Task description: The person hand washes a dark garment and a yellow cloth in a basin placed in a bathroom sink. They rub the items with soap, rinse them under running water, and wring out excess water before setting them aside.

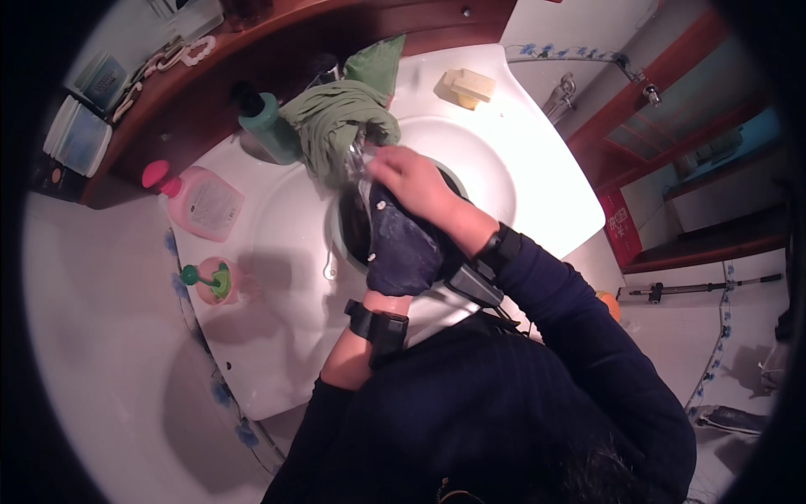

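A wet navy cloth with white buttons (403, 242) covers my left hand (387, 303). Only the wrist shows below it, so the grip of those fingers is hidden. My right hand (412, 179) is at the cloth's upper end, fingers bent and blurred beside a stream of water (357, 160). Whether they pinch the fabric is unclear. Both hands are over a round basin (337, 236) with dark contents, set in the white sink (277, 214). A bunched green cloth (337, 116) hangs where the water comes out and hides most of the faucet.
Left of the sink stand a green pump bottle (274, 135), a pink pump bottle (211, 205) and a pink cup with green items (217, 283). Soap bars (471, 87) rest at the back right, near a green pouch (378, 66). A wooden shelf (135, 154) curves behind.
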`<state>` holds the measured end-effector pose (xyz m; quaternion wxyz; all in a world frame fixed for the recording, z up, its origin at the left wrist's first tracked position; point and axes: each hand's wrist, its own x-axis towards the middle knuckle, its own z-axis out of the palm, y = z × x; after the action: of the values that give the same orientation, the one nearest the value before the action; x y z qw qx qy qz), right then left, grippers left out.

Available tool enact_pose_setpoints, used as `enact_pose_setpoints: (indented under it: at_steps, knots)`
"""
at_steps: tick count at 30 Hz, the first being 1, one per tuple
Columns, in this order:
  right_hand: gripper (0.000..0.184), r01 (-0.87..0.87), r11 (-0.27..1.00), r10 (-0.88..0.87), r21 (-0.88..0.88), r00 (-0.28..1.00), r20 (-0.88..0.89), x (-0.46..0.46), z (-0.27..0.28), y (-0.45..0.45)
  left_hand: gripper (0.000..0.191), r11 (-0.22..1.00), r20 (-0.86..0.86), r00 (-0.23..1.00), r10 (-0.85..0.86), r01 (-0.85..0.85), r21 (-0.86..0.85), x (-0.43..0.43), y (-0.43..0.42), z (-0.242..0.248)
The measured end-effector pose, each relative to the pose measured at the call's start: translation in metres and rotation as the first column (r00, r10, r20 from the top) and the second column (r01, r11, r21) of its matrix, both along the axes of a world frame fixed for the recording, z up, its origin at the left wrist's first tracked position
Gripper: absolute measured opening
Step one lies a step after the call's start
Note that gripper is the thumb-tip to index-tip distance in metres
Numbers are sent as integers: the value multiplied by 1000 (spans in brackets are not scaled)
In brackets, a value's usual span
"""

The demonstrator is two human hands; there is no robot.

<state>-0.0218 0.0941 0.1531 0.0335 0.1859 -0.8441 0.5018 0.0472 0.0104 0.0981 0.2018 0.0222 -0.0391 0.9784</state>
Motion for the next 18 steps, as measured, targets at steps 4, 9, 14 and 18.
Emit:
enact_pose_setpoints:
  at_steps: [4, 9, 14, 18]
  knots:
    - [25, -140, 982, 170, 126, 949, -266, 16, -12, 13, 63, 999, 7, 999, -31, 31, 25, 3, 0, -8]
    - [23, 19, 980, 39, 196, 957, -287, 16, -21, 35, 64, 996, 15, 997, -72, 71, 59, 6, 1, -18]
    - [21, 251, 965, -251, 68, 968, -16, 4, -31, 41, 65, 992, 15, 995, -101, 100, 76, 10, 0, -24]
    - [22, 452, 755, -211, -475, 853, 477, -9, -47, 58, 66, 990, 14, 993, -115, 113, 86, 12, -4, -27]
